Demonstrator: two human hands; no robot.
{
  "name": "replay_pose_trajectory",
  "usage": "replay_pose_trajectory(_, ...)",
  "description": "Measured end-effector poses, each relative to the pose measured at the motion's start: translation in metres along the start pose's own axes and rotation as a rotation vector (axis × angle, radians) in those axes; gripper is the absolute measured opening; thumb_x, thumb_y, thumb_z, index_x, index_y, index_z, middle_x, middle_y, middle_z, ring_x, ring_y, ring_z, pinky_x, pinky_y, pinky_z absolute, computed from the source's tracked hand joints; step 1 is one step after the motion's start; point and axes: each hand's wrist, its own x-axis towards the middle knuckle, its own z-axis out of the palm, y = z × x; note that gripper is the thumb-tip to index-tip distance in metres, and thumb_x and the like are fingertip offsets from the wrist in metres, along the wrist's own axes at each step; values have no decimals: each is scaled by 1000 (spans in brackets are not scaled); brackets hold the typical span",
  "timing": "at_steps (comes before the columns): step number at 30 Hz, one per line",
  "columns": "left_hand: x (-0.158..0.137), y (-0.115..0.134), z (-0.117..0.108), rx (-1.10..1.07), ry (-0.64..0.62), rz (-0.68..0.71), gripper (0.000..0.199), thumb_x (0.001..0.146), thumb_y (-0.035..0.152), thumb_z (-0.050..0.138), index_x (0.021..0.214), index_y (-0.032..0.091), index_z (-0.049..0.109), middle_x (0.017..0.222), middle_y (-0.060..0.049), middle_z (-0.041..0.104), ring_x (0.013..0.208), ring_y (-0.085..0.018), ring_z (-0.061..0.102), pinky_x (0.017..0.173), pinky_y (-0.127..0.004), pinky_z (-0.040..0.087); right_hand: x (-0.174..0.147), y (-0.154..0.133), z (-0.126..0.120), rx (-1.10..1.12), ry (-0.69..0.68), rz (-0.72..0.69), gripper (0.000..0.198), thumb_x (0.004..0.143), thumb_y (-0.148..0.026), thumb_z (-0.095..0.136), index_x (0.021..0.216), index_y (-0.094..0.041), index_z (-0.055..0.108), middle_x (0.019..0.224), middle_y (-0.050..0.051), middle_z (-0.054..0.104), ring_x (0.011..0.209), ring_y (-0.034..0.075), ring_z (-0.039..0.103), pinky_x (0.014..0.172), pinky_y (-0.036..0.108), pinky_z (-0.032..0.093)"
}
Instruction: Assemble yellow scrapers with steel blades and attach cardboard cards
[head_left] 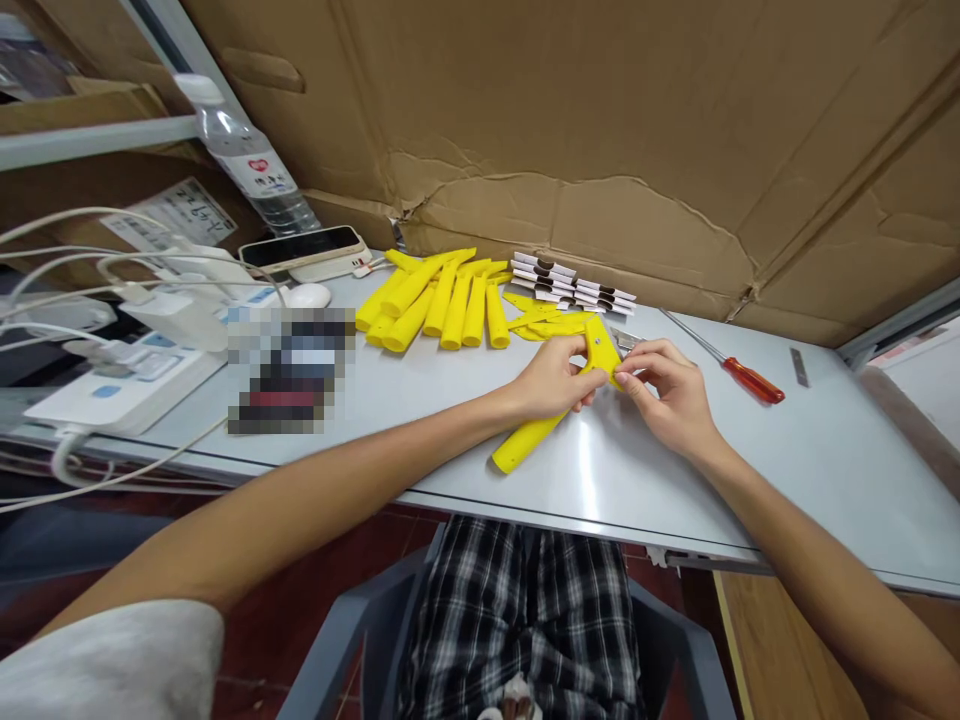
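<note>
My left hand (pixel 551 380) is closed around a yellow plastic handle (pixel 531 442), its round tube pointing toward the table's front edge. The flat wide head of this handle points away from me and shows a small screw or hole. At the head's right corner, the thumb and fingers of my right hand (pixel 670 395) are pinched together. Any small part between those fingertips is too small to make out. A metal piece (pixel 624 340) lies just behind my right fingers, partly hidden. Flat yellow plastic pieces (pixel 551 326) lie beyond my left hand.
Several yellow handles (pixel 454 310) are piled at the back, beside stacked white-and-dark pieces (pixel 570 283). A red-handled screwdriver (pixel 752 380) and a small blade (pixel 799 367) lie right. Left are a power strip (pixel 112 400) with cables, a phone (pixel 304 247) and a water bottle (pixel 251 160).
</note>
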Motion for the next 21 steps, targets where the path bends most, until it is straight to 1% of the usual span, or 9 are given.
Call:
replay_pose_trajectory(5, -1, 1, 1, 10, 8, 1, 6, 85, 13, 63, 90, 14, 64, 71, 2, 63, 51, -9, 58, 43, -19, 47, 1, -4, -1, -62, 20, -63, 14, 95, -35, 71, 98, -22, 76, 110, 6, 62, 100, 13, 63, 79, 26, 55)
replay_pose_trajectory(8, -2, 2, 1, 7, 15, 2, 6, 85, 13, 64, 90, 14, 63, 73, 2, 65, 51, -8, 58, 43, -19, 47, 1, -6, 0, -52, 27, -45, 16, 94, -36, 71, 97, -22, 77, 109, 7, 62, 98, 13, 63, 75, 25, 55)
replay_pose_trajectory(12, -2, 2, 1, 10, 25, 7, 6, 85, 12, 64, 91, 14, 63, 74, 2, 64, 50, -8, 57, 42, -19, 47, 0, -6, 3, 10, 27, 12, 21, 93, -41, 72, 97, -21, 77, 111, 8, 60, 100, 14, 63, 72, 24, 56)
replay_pose_trajectory(17, -2, 1, 1, 11, 22, 18, 6, 84, 13, 63, 90, 14, 62, 79, 0, 66, 52, -8, 58, 43, -19, 47, -1, -2, 5, 101, 17, 99, 27, 91, -45, 75, 95, -19, 74, 111, 10, 61, 102, 15, 63, 73, 23, 58)
replay_pose_trajectory(19, -2, 1, 1, 18, 18, 19, 7, 84, 13, 63, 91, 14, 63, 81, -1, 66, 53, -8, 58, 43, -19, 47, -1, 0, 5, 173, 2, 179, 32, 89, -48, 77, 98, -18, 72, 106, 9, 64, 96, 15, 64, 71, 24, 58)
replay_pose_trajectory(21, -2, 0, 2, 22, 16, 16, 9, 85, 13, 64, 94, 13, 64, 83, -1, 67, 53, -8, 58, 43, -19, 47, 0, 1, 5, 247, -20, 271, 41, 84, -52, 81, 103, -18, 68, 100, 6, 65, 86, 13, 64, 68, 25, 59)
